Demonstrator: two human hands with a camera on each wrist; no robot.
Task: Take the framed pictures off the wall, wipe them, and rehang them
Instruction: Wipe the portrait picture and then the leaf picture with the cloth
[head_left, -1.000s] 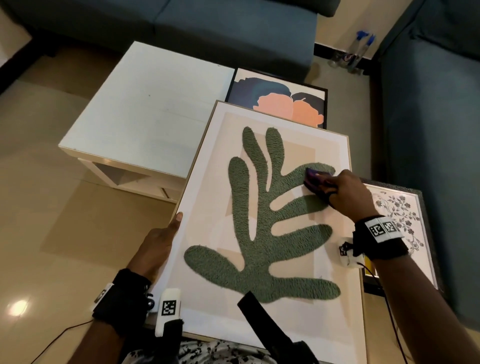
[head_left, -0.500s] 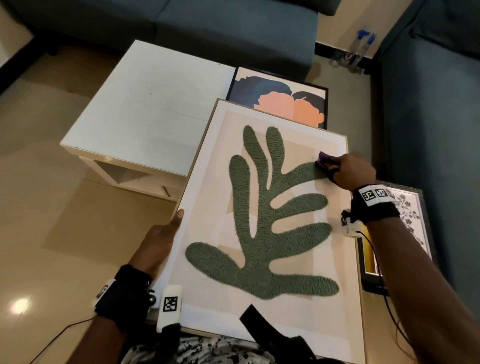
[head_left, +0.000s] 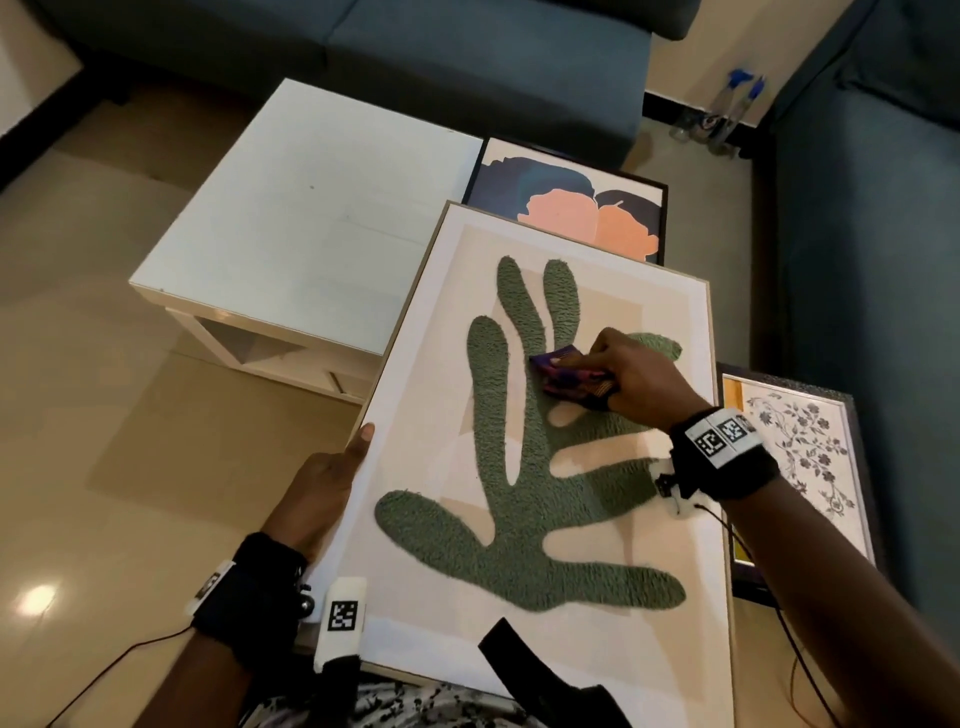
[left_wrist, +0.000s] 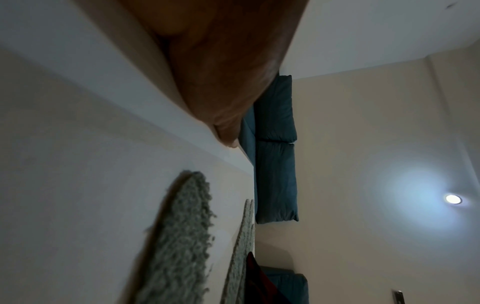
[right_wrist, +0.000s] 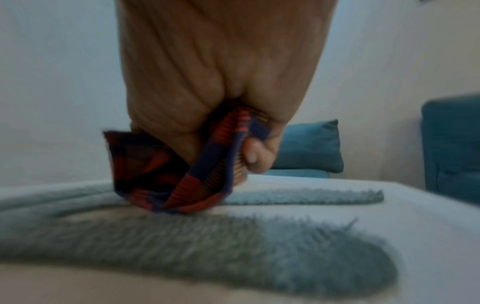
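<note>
A large framed picture (head_left: 431, 374) with a green tufted leaf shape (head_left: 519, 519) lies tilted across my lap. My left hand (head_left: 322, 488) holds its left edge, thumb on the white border and fingers hidden under the frame. My right hand (head_left: 634, 374) grips a bunched red-and-blue striped cloth (head_left: 571, 382) and presses it on the upper middle of the leaf. The right wrist view shows the cloth (right_wrist: 171, 179) in my curled fingers (right_wrist: 259, 152), touching the tufted leaf (right_wrist: 233, 251). The picture's white border (left_wrist: 103, 102) fills the left wrist view.
A framed picture of two heads (head_left: 571, 208) lies beyond the large one, beside a white low table (head_left: 311, 208). A dark-framed floral picture (head_left: 800, 457) lies at the right. Blue sofas stand at the back (head_left: 415, 52) and the right (head_left: 872, 260). Spray bottles (head_left: 727, 109) stand in the corner.
My right hand slid the cloth from the right edge of the leaf leftward to its upper middle. The left hand stayed on the left edge.
</note>
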